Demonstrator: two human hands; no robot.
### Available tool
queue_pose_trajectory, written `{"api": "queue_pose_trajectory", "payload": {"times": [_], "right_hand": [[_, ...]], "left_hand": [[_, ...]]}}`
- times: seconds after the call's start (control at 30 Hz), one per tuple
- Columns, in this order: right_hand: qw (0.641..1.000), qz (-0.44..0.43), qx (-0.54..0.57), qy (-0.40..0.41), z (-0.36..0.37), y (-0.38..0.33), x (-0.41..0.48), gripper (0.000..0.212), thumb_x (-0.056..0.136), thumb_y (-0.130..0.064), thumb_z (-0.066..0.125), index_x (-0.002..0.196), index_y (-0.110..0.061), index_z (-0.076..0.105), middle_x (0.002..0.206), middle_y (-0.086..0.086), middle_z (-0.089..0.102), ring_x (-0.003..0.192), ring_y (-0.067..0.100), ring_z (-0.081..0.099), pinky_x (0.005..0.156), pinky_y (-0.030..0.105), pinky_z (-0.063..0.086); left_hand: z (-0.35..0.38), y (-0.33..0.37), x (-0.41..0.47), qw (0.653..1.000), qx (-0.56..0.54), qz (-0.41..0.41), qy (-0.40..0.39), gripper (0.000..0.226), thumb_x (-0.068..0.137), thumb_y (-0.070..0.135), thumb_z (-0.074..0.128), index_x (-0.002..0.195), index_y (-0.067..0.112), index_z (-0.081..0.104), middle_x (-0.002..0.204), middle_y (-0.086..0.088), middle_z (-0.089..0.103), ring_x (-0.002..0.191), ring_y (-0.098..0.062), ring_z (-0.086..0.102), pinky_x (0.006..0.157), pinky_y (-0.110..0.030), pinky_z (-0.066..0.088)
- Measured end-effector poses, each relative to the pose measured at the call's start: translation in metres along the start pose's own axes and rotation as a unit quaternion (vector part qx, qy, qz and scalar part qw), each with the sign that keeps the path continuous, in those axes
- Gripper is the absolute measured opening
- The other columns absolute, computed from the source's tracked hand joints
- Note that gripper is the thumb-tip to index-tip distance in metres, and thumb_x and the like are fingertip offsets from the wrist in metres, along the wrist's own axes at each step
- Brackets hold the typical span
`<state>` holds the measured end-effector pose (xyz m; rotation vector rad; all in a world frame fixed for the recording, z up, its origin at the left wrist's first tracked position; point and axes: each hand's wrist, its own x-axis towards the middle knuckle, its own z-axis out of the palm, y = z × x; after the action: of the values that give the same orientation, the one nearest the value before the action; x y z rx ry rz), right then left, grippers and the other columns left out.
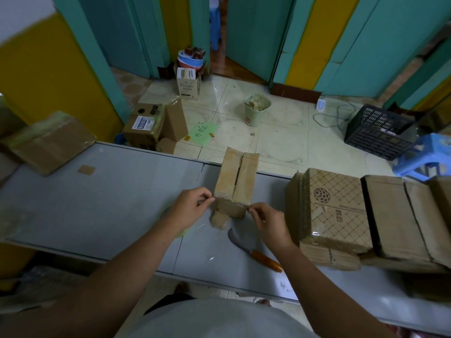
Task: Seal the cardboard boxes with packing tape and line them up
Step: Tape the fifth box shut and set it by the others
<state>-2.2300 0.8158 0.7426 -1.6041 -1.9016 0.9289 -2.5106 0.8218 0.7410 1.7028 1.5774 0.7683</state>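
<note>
— What lies nearest the person?
— A knife (252, 252) with an orange handle. It lies flat on the grey table (97, 203), curved blade pointing away, just short of the right hand (268, 225).
— And the hands?
— Both are curled and pinching. The left hand (189, 206) pinches the near left corner of the cardboard box (235, 181), and the right hand pinches its near right corner. Whether a strip of tape runs between the fingertips I cannot tell.
— Where is the box?
— On the table, straight ahead of the person and between the two hands, reaching towards the table's far edge. Its top flaps meet along a slit down the middle.
— And to the sides?
— On the right is a stack of flattened cartons (339, 211), the top one printed with a lattice pattern. Far left, a second box (48, 145) rests at the table's end, well apart.
— Beyond the table?
— Tiled floor. There is a pale bin (256, 111), filled to the brim. A black crate (380, 134) and a blue stool (424, 157) stand on the right. A green sheet (202, 132) with writing lies beside open floor cartons (146, 125) on the left.
</note>
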Motion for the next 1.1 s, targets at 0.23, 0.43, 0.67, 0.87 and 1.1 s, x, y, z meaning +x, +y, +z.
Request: {"api": "queue_pose_trajectory", "payload": {"times": [0.23, 0.43, 0.67, 0.87, 1.1], "right_hand": [[0.999, 0.037, 0.021, -0.007, 0.002, 0.001, 0.004, 0.009, 0.107, -0.026, 0.057, 0.106, -0.028, 0.066, 0.096, -0.012, 0.068, 0.09, 0.001, 0.065, 0.078, 0.013, 0.048], [0.998, 0.034, 0.046, -0.006, 0.002, 0.005, 0.003, 0.013, 0.102, -0.023, 0.066, 0.114, -0.026, 0.07, 0.102, -0.014, 0.071, 0.094, 0.0, 0.068, 0.085, 0.021, 0.058], [0.998, 0.027, 0.06, 0.012, 0.006, 0.002, 0.007, 0.015, 0.103, -0.018, 0.065, 0.11, -0.03, 0.068, 0.1, -0.017, 0.071, 0.094, -0.003, 0.068, 0.087, 0.025, 0.06], [0.996, 0.033, 0.075, 0.022, 0.002, 0.003, 0.015, 0.016, 0.102, -0.02, 0.067, 0.117, -0.025, 0.068, 0.099, -0.012, 0.075, 0.092, 0.0, 0.073, 0.086, 0.03, 0.063], [0.992, 0.073, 0.092, 0.044, 0.004, -0.003, 0.02, 0.009, 0.097, -0.014, 0.073, 0.103, -0.02, 0.072, 0.093, -0.008, 0.075, 0.087, 0.005, 0.073, 0.084, 0.034, 0.064]], "left_hand": [[-0.001, 0.007, 0.003, 1.0, -0.004, 0.0, 0.004, 0.006, 0.099, 0.017, 0.074, 0.098, 0.022, 0.076, 0.095, 0.012, 0.076, 0.093, -0.002, 0.073, 0.089, -0.031, 0.063], [0.002, 0.013, 0.004, 0.997, -0.047, -0.052, 0.041, 0.011, 0.095, 0.015, 0.079, 0.106, 0.012, 0.079, 0.096, 0.004, 0.079, 0.09, -0.003, 0.075, 0.087, -0.029, 0.063], [0.002, 0.014, 0.003, 0.995, -0.067, -0.061, 0.048, 0.014, 0.1, 0.015, 0.074, 0.113, 0.011, 0.075, 0.105, -0.001, 0.079, 0.098, -0.004, 0.074, 0.092, -0.027, 0.061], [-0.003, 0.013, 0.01, 0.994, -0.084, -0.07, -0.015, 0.012, 0.101, 0.009, 0.07, 0.107, 0.017, 0.075, 0.103, 0.002, 0.079, 0.1, -0.011, 0.076, 0.098, -0.047, 0.061], [-0.009, 0.009, 0.019, 0.993, -0.075, -0.069, -0.059, 0.014, 0.102, 0.005, 0.067, 0.105, 0.016, 0.075, 0.099, 0.003, 0.079, 0.096, -0.01, 0.077, 0.096, -0.047, 0.063]]}}
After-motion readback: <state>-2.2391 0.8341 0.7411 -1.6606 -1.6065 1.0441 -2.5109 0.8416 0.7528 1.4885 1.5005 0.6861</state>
